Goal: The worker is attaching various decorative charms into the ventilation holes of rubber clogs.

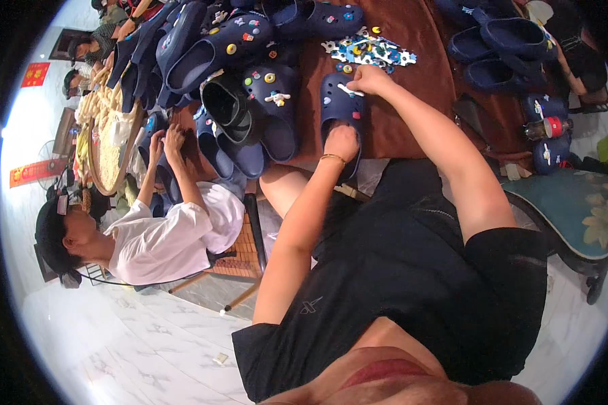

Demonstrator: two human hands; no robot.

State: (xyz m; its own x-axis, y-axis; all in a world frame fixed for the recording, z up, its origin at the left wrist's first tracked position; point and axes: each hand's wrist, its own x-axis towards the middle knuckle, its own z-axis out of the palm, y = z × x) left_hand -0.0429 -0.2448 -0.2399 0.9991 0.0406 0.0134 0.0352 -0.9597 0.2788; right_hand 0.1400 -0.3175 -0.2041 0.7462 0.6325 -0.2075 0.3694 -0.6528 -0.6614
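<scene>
A navy clog (pixel 344 101) lies in front of me on the brown-covered table, toe pointing away. My left hand (pixel 342 143) is closed on it at the foot opening; its fingertips are hidden inside. At the toe, my right hand (pixel 371 81) pinches a small white shoe charm (pixel 348 90) against the clog's upper. Another round yellow and blue charm (pixel 345 68) sits at the toe tip. Just beyond lies a pile of loose blue, white and yellow charms (pixel 375 51). Left of my clog stands a navy clog with charms fitted (pixel 271 101).
Many navy clogs (pixel 213 50) are heaped at the left, with a black clog (pixel 231 108) among them. More clogs (pixel 503 44) and a dark-drink bottle (pixel 548 128) are at the right. A co-worker in a white shirt (pixel 175 233) sits at my left. A teal-cushioned chair (pixel 567 209) stands right.
</scene>
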